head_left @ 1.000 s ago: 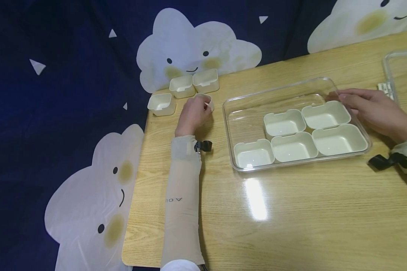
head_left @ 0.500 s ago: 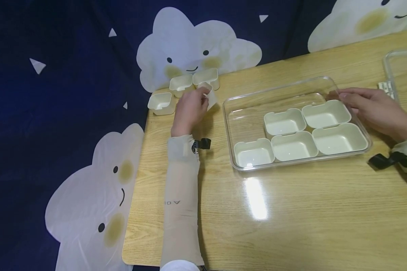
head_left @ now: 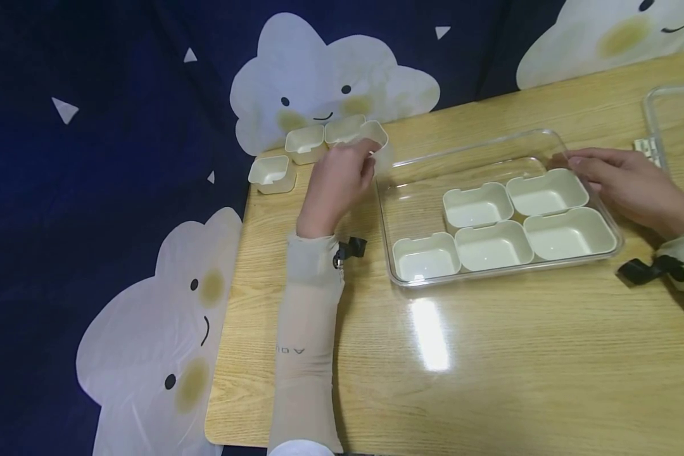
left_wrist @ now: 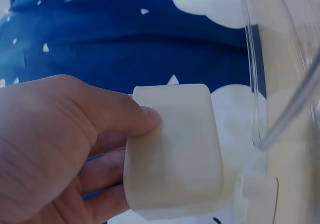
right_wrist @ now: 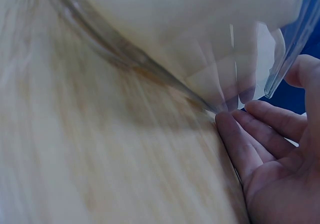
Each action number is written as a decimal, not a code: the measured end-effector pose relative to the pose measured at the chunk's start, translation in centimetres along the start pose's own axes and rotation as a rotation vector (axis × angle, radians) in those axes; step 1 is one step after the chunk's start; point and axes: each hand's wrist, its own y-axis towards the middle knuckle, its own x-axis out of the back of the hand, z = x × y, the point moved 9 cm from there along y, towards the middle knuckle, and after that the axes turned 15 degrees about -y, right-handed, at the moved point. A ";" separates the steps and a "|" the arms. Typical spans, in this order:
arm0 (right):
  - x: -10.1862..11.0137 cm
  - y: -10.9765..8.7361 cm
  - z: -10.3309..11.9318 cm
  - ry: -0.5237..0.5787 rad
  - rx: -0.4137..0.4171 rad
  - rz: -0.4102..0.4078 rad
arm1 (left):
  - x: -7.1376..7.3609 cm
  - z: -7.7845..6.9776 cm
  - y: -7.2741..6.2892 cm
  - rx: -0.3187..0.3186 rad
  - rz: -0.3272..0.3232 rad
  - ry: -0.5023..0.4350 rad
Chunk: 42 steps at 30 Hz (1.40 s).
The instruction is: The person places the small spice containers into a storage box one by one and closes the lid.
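Note:
My left hand (head_left: pixel 339 183) pinches a small cream plastic bin (left_wrist: pixel 175 149), thumb on its outer face and fingers behind. It is raised at the upper left corner of a clear plastic box (head_left: pixel 507 271), overlapping a standing bin (head_left: pixel 342 128) in the head view. Several similar bins sit inside the box: a front row with a cream bin (head_left: pixel 425 258) at its left end, and two behind at the right. Against the box's right end wall lie the fairly straight fingers of my right hand (head_left: pixel 638 183), its thumb by the rim.
Two more cream bins stand at the table's back left, a nearer one (head_left: pixel 272 175) and a farther one (head_left: pixel 306 144). A clear-framed panel with a white latch (head_left: pixel 646 151) lies at the right. Dark blue cloud-print cloth (head_left: pixel 330 82) borders the wooden table (head_left: pixel 490 367).
My left hand has lifted the cream bin off the table and carried it up and to the right, toward the clear box. The right hand and the box have stayed put.

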 end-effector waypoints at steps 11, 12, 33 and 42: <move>0.1 -0.1 0.0 -0.006 -0.003 0.003 | -1.5 -3.0 -0.3 -0.108 0.086 0.026; 0.1 -0.2 -0.1 -0.019 -0.010 0.001 | -1.8 -3.1 -0.3 -0.115 0.094 0.029; -0.3 0.0 0.3 0.099 0.078 0.011 | -6.2 -5.5 -1.8 -0.180 0.291 0.151; -0.3 -0.2 0.5 0.085 0.048 0.017 | -7.7 -5.2 -2.7 -0.123 0.477 0.093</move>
